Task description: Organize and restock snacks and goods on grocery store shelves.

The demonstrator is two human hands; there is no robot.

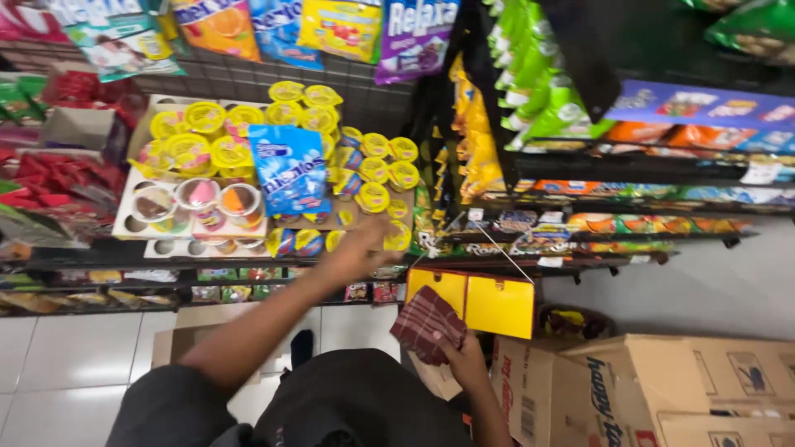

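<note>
My left hand (358, 247) reaches out to a shelf tray of small round yellow-lidded cups (374, 174). It is blurred, and its fingers touch the cups at the tray's front right; whether it grips one is unclear. A blue candy bag (290, 170) lies on the cups just left of that hand. My right hand (460, 354) is low near my body, closed on a dark red checked cloth (424, 321).
A white tray (132, 222) with clear-lidded cups sits left of the blue bag. Snack bags hang on racks at the right (530, 99). A yellow box (484, 302) and brown cartons (646, 389) stand on the floor at right. White floor tiles (74, 348) lie below the shelf.
</note>
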